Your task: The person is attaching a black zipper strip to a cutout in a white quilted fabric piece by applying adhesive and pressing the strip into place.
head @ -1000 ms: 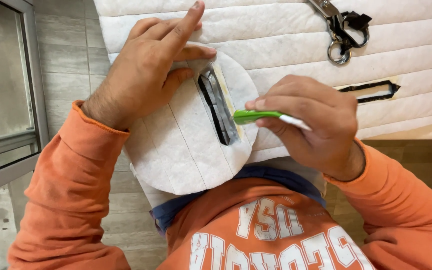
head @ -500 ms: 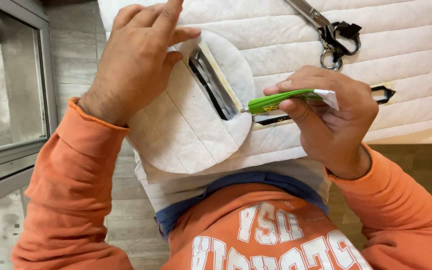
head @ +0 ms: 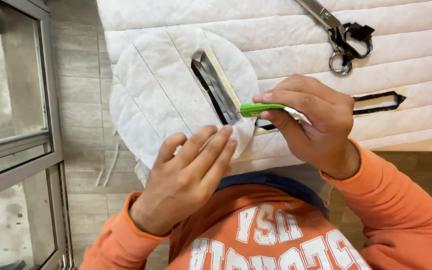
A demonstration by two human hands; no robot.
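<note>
Open quilted desk above the round panel; scissors blocking top right, window frame hemming in left.

Matt quilted white cloth panel; glossy green plastic cutter; shiny metal scissors

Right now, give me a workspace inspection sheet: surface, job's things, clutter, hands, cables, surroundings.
Surface: white quilted fabric spread over a table, with a black-edged slot cut at its right.
Job's things: round white quilted piece lying on the fabric, with a dark-edged slit in its middle; green-handled tool with its tip at the slit's lower end.
Clutter: metal scissors with black-wrapped handles at top right, apart from the hands.
Hands: left hand flat on the round piece's lower edge; right hand holding the green tool in its fingers.
Cables: nothing seen.
Surroundings: grey plank floor; metal-framed glass panel at left; orange sleeves and sweatshirt below.
</note>
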